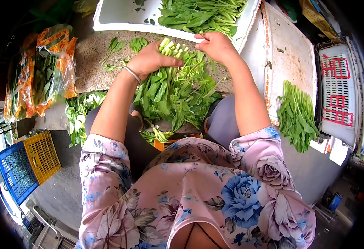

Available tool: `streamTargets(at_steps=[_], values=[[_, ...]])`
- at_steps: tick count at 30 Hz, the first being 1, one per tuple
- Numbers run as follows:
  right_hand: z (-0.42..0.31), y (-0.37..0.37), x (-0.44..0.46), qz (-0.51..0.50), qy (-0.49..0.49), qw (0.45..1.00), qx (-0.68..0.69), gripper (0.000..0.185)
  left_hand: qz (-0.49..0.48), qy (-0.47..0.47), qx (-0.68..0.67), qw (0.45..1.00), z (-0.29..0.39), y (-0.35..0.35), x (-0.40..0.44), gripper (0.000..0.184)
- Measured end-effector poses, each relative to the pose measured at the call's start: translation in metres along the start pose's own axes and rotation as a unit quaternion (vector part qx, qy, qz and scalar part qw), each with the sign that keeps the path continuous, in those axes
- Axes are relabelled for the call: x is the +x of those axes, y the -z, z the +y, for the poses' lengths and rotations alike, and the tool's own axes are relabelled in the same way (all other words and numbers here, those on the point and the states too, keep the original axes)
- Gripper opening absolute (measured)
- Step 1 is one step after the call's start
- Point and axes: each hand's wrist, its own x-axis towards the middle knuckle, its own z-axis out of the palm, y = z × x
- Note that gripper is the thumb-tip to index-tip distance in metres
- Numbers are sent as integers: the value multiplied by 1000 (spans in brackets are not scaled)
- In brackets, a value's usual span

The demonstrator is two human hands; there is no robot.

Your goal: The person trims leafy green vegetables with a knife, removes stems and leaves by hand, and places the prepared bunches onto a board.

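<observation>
My left hand [155,61], with a bangle at the wrist, is wrapped round a bunch of leafy greens [159,89]. The pale cut stems point away from me and the leaves hang toward my lap. To the right of the stems, my right hand [215,46] is raised near the front edge of the white box, thumb and forefinger close together. Whatever may be between those fingertips is too small to make out. Loose greens [194,83] lie beneath and beside the held bunch.
A white foam box [128,20] holding more greens stands at the far side. Orange-printed plastic bags [45,70] of greens are at the left, above blue and yellow crates [42,155]. On the right, a bunch [297,116] lies against a white lid [292,54] beside a white crate [337,87].
</observation>
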Motion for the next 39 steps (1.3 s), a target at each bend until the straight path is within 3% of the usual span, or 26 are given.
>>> streamTargets(at_steps=[3,4,5,6,7,9,11,12,13,15,17,19,20,21,23,24,27,31,33,34,35,37,39], values=[[-5,10,3,-33,-40,996,-72,28,-20,-14,99,995,-5,-1,1,41],[-4,11,4,57,-15,990,128,30,-58,-28,112,992,-3,-3,-1,41],[-3,13,6,145,12,936,321,31,-58,-28,111,992,-3,-5,-1,41],[-4,19,7,176,38,909,376,31,-85,-35,135,987,-4,-7,0,42],[-7,15,6,176,37,909,376,31,-112,-42,160,980,-5,-9,0,43],[-21,-6,5,126,139,916,354,31,-112,-60,192,973,-7,-13,3,42],[-34,-45,0,-20,195,921,337,32,-111,-92,259,955,-8,-16,4,40],[-36,-40,2,19,193,946,260,34,-122,-36,226,966,-9,-15,3,39],[-36,-35,8,74,155,942,288,35,-118,-35,226,966,-10,-15,4,39],[-26,-9,11,126,170,914,346,36,-107,-40,106,988,-12,-13,6,41],[-23,-14,11,171,202,904,336,35,-88,-38,123,988,-15,-16,8,44],[-37,-45,3,104,167,949,247,32,-79,-61,255,962,-10,-21,9,41],[-43,-51,0,59,166,960,218,30,-15,-179,332,926,-25,-20,10,35],[-47,-52,3,133,209,956,159,30,-19,-178,335,925,-22,-21,11,35],[-41,-34,9,126,96,967,199,29,-77,-29,129,988,-16,-18,13,33],[-35,-30,12,164,100,931,309,30,-49,-43,65,996,-17,-17,15,33],[-19,-17,15,203,76,911,352,41,26,-60,-113,992,-22,-3,21,29],[-20,-22,6,134,46,927,346,61,112,-80,-256,957,-25,20,31,21],[-25,-35,0,119,86,961,236,79,132,-55,-360,922,-29,31,37,19],[-24,-45,2,62,72,973,211,93,149,-62,-355,921,-27,30,34,18],[-24,-59,2,115,125,975,146,98,164,-70,-350,920,-23,29,31,17],[-45,-49,-11,1,93,995,18,98,198,-42,-416,887,-9,18,26,14],[-64,-41,-19,-102,25,994,-23,91,181,-55,-439,878,-16,30,29,15]])
